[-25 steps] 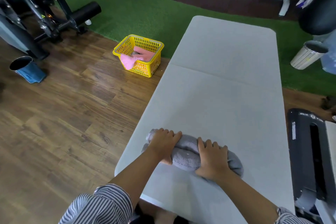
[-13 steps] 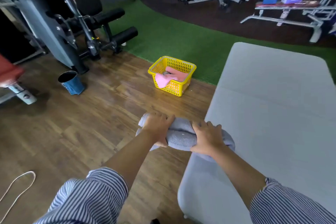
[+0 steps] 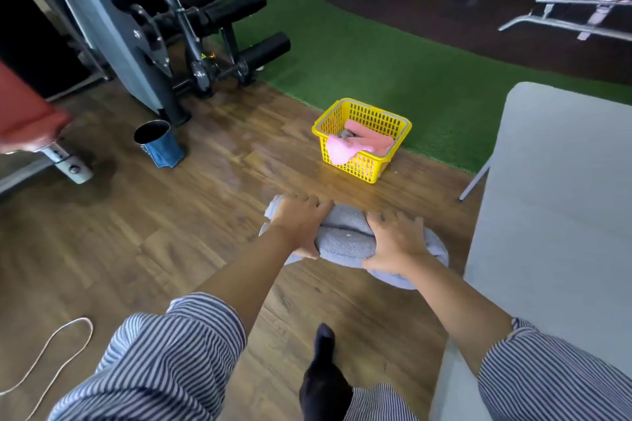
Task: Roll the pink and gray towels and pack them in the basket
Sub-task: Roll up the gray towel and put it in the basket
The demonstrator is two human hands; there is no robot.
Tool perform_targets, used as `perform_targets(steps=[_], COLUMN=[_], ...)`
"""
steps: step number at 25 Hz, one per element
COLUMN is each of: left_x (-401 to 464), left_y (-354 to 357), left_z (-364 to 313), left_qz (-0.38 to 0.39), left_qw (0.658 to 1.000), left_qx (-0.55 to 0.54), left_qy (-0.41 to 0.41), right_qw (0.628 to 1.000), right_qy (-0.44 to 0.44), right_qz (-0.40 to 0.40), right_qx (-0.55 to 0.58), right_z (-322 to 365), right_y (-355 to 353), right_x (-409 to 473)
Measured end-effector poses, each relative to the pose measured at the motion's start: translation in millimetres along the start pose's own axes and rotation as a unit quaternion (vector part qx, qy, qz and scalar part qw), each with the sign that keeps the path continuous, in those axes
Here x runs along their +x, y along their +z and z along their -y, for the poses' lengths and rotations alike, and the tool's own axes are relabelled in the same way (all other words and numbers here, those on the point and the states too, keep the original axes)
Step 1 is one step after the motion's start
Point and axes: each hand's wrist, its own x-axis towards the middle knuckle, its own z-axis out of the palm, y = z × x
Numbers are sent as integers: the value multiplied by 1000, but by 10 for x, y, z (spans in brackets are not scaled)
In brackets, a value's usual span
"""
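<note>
A rolled gray towel (image 3: pixel 345 238) hangs in the air over the wooden floor, left of the table. My left hand (image 3: pixel 301 220) grips its left end and my right hand (image 3: pixel 393 239) grips its right part. Ahead on the floor stands the yellow basket (image 3: pixel 362 166). Pink towels (image 3: pixel 355 143) lie inside it, one draped over the near rim, with a bit of gray cloth showing between them. Both hands are a short way in front of the basket.
The gray table (image 3: pixel 561 215) fills the right side. A weight machine (image 3: pixel 164 37) stands at the back left, with a blue-wrapped dark cup (image 3: pixel 157 140) on the floor. Green turf (image 3: pixel 393 65) lies behind the basket. My black-socked foot (image 3: pixel 321 372) and a white cord (image 3: pixel 51 352) are near.
I lifted the rolled gray towel off the table with both hands and carried it left over the floor. My view turned left, and the basket now lies closer, straight ahead.
</note>
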Motion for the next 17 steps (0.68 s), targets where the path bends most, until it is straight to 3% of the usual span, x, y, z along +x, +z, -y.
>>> perform_targets(steps=[17], left_x=[2731], left_y=[626], left_z=[2246], left_qz=[66], left_qw=[996], left_qx=[-55], left_qy=[39], right_qw=[995], right_qy=[8], right_qz=[90], right_qx=[40], right_z=[-110], right_y=[-91], right_x=[3510])
